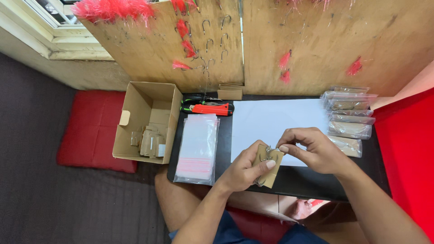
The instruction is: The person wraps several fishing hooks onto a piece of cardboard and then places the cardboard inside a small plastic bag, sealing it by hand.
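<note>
Both hands pinching here: left hand (246,169) fingers clamped on the cardboard card (268,165), right hand (312,149) gripping its fish hook (270,151). Barb could easily snag a fingertip.

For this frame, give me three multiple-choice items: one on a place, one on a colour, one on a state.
1. Where does the stack of clear zip bags lie?
A. on the black table, right of the open cardboard box
B. inside the box
C. on the red cushion

2. What colour is the handle of the pliers-like tool at the table's back edge?
A. blue
B. orange-red
C. white

3. What is the left hand doing?
A. resting flat on the white sheet
B. holding a small brown card with metal hooks
C. reaching into the box

Key: 1 A, the bags lie on the table beside the box. 2 B, the handle shows orange-red. 3 B, its grip pinches the card, with the right hand at the card's top.
</note>
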